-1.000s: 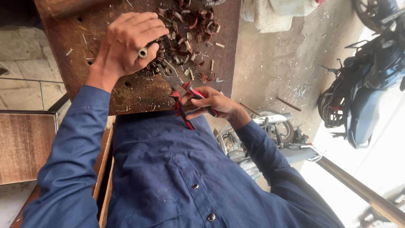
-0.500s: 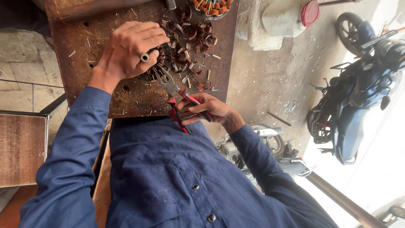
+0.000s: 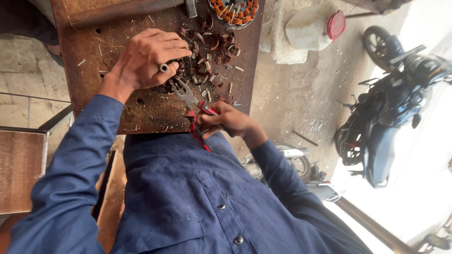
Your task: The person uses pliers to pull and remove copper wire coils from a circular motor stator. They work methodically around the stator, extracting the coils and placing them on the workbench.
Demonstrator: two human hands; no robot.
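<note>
My left hand [image 3: 148, 59], with a ring on one finger, presses down on a heap of dark copper wire scraps [image 3: 214, 44] on a brown wooden workbench [image 3: 89, 61]. My right hand [image 3: 228, 121] grips the red handles of a pair of pliers [image 3: 188, 99]. The metal jaws of the pliers point into the scraps just below my left hand's fingers. Blue shirt sleeves cover both arms. A round stator with orange copper windings [image 3: 234, 10] lies at the bench's far edge.
A long metal bar [image 3: 122, 10] lies along the top of the bench. On the ground to the right stand a white container with a red lid [image 3: 313, 28] and a parked motorcycle [image 3: 391, 108]. A wooden surface [image 3: 21, 169] sits at the left.
The view has tilted, so the hands sit lower in the frame and the wound stator and white container have come into sight. Both hands keep their hold on the scraps and pliers.
</note>
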